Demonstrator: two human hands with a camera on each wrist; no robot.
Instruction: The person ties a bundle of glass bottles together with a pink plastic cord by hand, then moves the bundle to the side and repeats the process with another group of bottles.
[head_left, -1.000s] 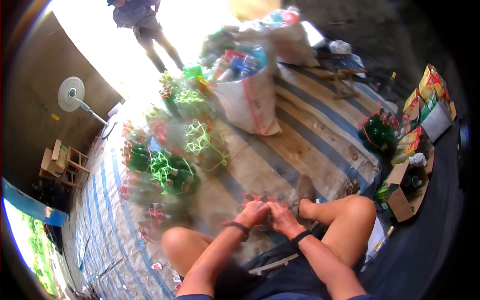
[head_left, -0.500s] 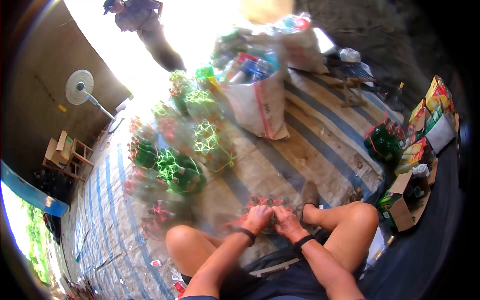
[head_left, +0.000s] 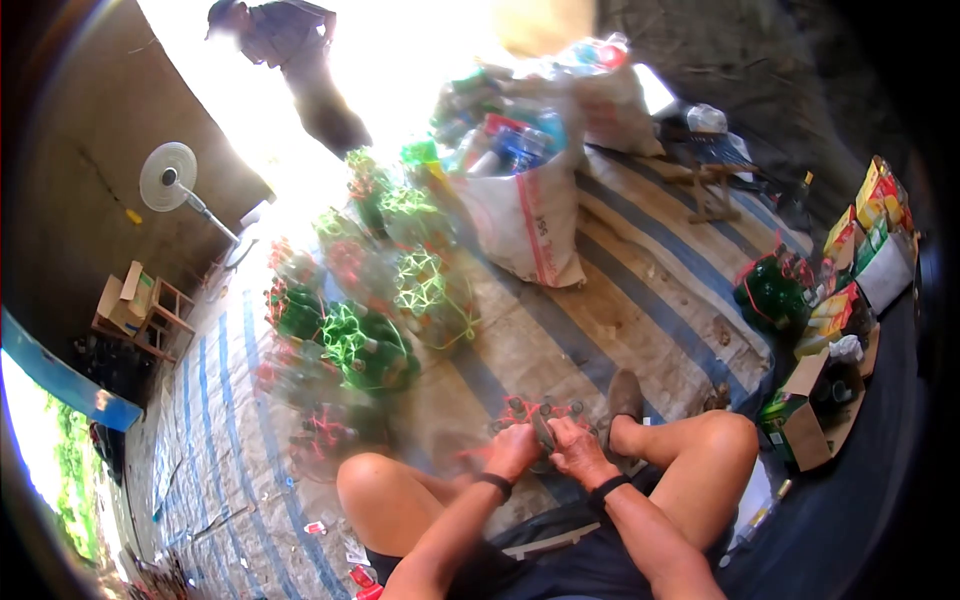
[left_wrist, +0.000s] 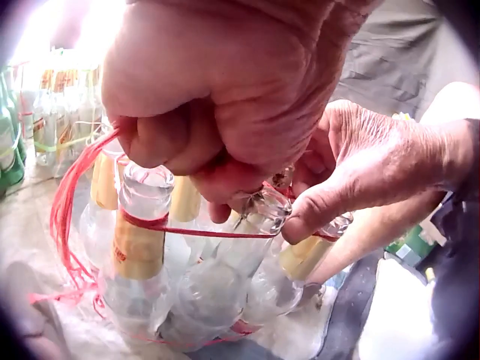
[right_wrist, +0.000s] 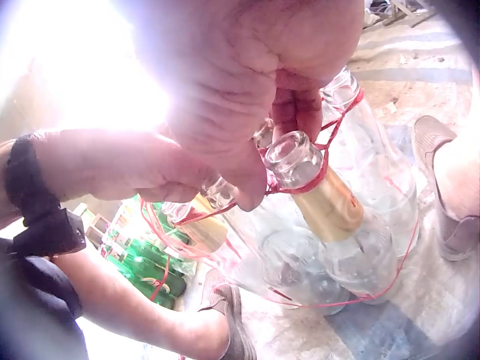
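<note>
A bundle of clear glass bottles (left_wrist: pixel 139 296) with gold neck labels stands upright between the legs, bound by red string (left_wrist: pixel 199 233) around the necks. My left hand (head_left: pixel 513 452), fingers curled over the bottle tops, holds strands of that string, which hang down at its left in the left wrist view. Close against it, my right hand (head_left: pixel 580 450) grips at a bottle neck, thumb on the near side where the string passes. In the right wrist view the right hand (right_wrist: pixel 262 67) hides part of the bundle, and an open bottle mouth (right_wrist: pixel 295 154) shows below its fingers.
Tied bundles of green bottles (head_left: pixel 370 350) and clear ones stand at the left. A white sack (head_left: pixel 520 225) full of empties is ahead. Cardboard boxes (head_left: pixel 800 410) and another green bundle (head_left: pixel 770 295) line the right. A fan (head_left: pixel 168 177) and a standing person (head_left: pixel 290 60) are farther off.
The head view has shifted slightly, so the scene sits lower and farther right. Both hands stay at the bottle tops, with a small gap opening between them. The standing person leans farther forward.
</note>
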